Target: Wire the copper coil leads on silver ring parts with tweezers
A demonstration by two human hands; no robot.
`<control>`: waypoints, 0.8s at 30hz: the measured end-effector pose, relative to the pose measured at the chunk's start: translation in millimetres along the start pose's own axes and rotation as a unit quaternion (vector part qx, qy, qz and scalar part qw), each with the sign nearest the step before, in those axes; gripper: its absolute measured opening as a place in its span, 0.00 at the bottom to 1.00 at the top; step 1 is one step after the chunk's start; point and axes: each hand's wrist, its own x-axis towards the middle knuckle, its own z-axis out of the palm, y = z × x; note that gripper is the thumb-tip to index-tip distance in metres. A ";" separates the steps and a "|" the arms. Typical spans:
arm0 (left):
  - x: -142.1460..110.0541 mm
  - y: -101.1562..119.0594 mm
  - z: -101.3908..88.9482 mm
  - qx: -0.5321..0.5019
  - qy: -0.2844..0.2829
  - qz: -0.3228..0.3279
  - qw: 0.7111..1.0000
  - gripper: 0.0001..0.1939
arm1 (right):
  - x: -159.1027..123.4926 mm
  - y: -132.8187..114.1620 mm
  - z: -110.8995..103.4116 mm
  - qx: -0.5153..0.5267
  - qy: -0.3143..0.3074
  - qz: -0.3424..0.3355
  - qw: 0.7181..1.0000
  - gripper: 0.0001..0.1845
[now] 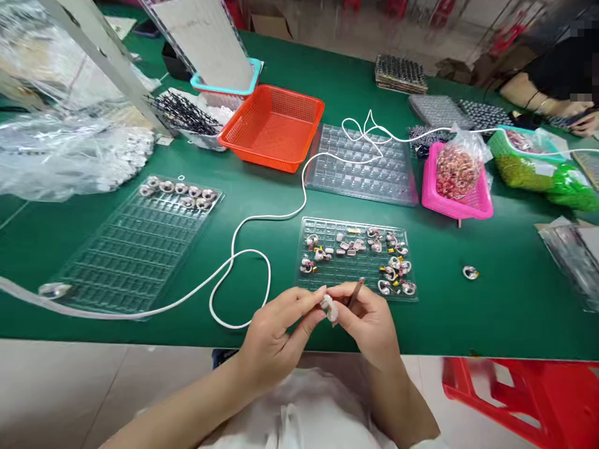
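Note:
Between the fingertips of both hands is a small white curved part [330,308], above the table's front edge. My left hand [278,330] pinches it from the left with thumb and forefinger. My right hand [372,321] pinches its right side, and a thin brown stick-like tool [356,292] also sticks up from these fingers. Just beyond the hands lies a clear compartment tray [346,271] with several white and silvery ring-shaped parts, small white blocks and yellow-tabbed bits. One loose ring-shaped part [470,272] lies on the table to the right.
A second clear tray [135,255] at left bears several round parts along its far end. A white cable [253,217] loops across the green table. Behind are an orange basket [271,134] and pink basket [468,202]. Another person's hand [568,107] is far right; a red stool [528,396] stands below.

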 end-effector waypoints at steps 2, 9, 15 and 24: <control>-0.5 1.1 -0.3 -0.004 0.005 -0.002 1.000 0.20 | 0.3 -0.5 -0.3 0.009 -0.021 0.002 1.000 0.07; -4.3 5.3 -2.0 -0.034 0.007 0.001 0.999 0.23 | -1.5 -2.7 -5.0 -0.046 -0.062 -0.002 0.997 0.08; -6.9 5.8 -4.8 -0.043 0.006 0.001 0.999 0.26 | -2.1 -3.9 0.2 -0.098 -0.063 -0.029 0.993 0.06; -5.9 3.3 -7.8 -0.035 0.015 -0.020 0.999 0.25 | 3.2 -11.0 12.0 -0.185 -0.051 -0.094 0.977 0.08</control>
